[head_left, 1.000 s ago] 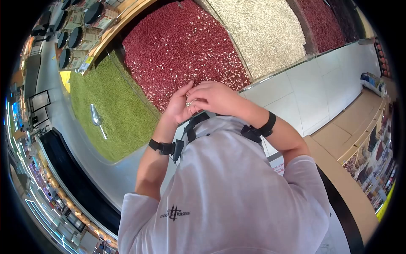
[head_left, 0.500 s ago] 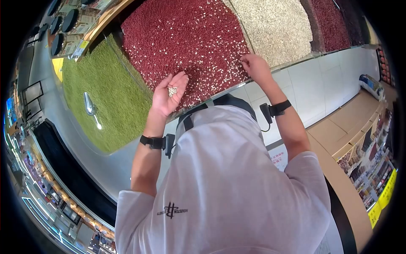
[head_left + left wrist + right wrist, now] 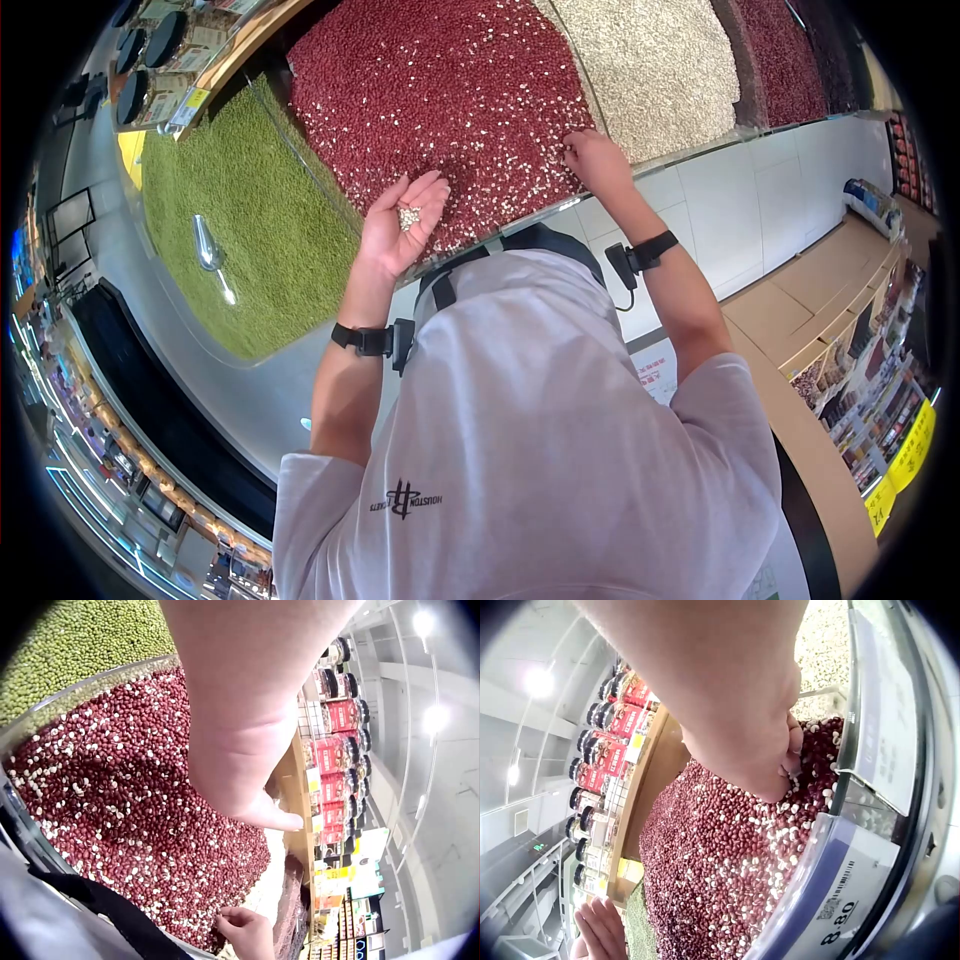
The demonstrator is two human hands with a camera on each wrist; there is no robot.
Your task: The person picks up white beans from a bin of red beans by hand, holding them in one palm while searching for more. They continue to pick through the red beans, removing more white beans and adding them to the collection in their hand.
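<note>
My left hand (image 3: 402,225) is palm up over the near left part of the red bean bin, its fingers slightly bent. A small heap of white beans (image 3: 408,217) rests on its palm. To the right, my right hand (image 3: 600,160) reaches palm down to the near right corner of the red beans (image 3: 440,90). Its thumb and fingers (image 3: 793,750) are curled together and pinch at a white bean on the surface, partly hidden behind the hand in the right wrist view. More white beans (image 3: 784,859) lie scattered among the red ones, thickest near the front edge.
Green beans (image 3: 270,220) fill the bin on the left, with a metal scoop (image 3: 207,245) lying on them. White beans (image 3: 660,80) fill the bin on the right. A clear front wall carries a price label (image 3: 840,900). Jars (image 3: 604,757) stand on a wooden shelf behind.
A second ago both hands were together at the near edge. They have parted: the right hand moved right to the red beans, the left turned palm up with white beans showing.
</note>
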